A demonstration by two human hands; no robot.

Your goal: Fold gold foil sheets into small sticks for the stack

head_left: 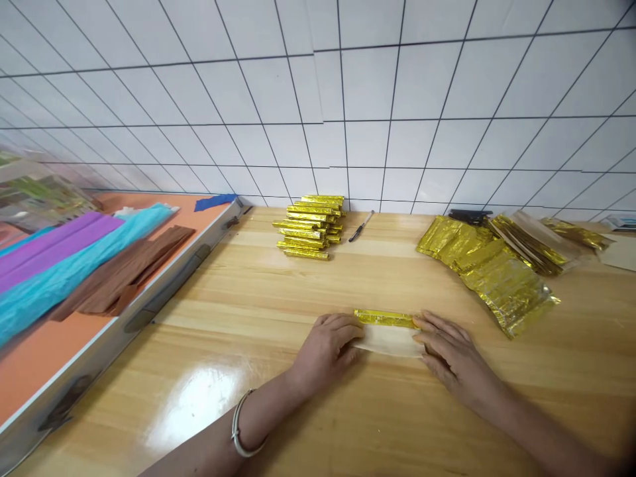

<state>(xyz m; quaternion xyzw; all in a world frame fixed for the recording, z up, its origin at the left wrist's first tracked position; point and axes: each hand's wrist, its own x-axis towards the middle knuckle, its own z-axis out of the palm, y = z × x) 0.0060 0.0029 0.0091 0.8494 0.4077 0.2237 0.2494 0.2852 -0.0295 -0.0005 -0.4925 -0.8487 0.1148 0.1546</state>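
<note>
A small sheet of joss-type paper (390, 340) lies on the wooden table, its pale side up. Along its far edge runs a narrow folded or rolled strip of gold foil (385, 318). My left hand (330, 346) has curled fingers closed on the sheet's left end, thumb below. At the right end my right hand (447, 351) is closed on the sheet, fingertips on the gold strip and thumb at the near corner. The fingers cover both ends of the paper. Beyond stands a stack of narrow gold foil rolls (313, 228).
Gold foil sheets (497, 271) fan out at the right, beside more paper bundles (531, 242). A pen (361, 226) lies near the tiled wall (370, 86). On the left, a raised-edge orange board (163, 265) bears blue, purple and brown crepe paper (126, 271).
</note>
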